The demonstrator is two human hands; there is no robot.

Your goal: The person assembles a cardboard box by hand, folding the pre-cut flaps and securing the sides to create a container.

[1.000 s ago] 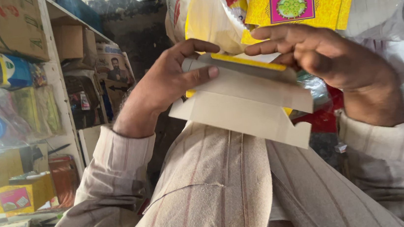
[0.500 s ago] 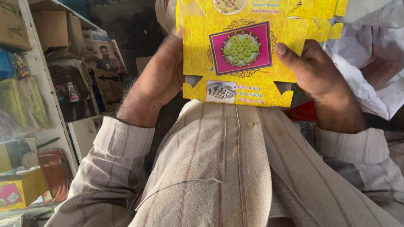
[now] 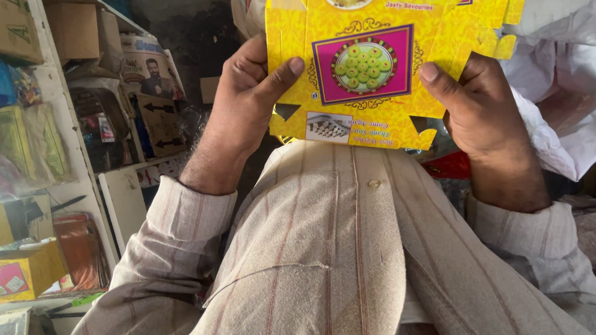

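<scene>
Cardboard fills the upper centre of the frame: a flat yellow box blank (image 3: pixel 374 51), printed with pink panels and pictures of sweets, held up with its printed face toward the camera. It looks unfolded, its side tabs and cut notches spread out at the edges and no wall raised, so by my reading the forming of the box has barely begun and every fold is yet to be made.

Below it, a striped beige shirt (image 3: pixel 336 258) takes up the lower middle of the frame.

At the left edge, a shelf unit (image 3: pixel 50 89) carries brown cartons and packets, and a made-up yellow box (image 3: pixel 13 273) of the same kind sits at lower left.

White plastic wrapping (image 3: pixel 574 82) bulges at upper right.

The left hand (image 3: pixel 251 95) grips the blank's left edge, thumb pressed on the printed face. The right hand (image 3: pixel 477 103) clasps the lower right edge the same way, thumb on front, fingers hidden behind.
</scene>
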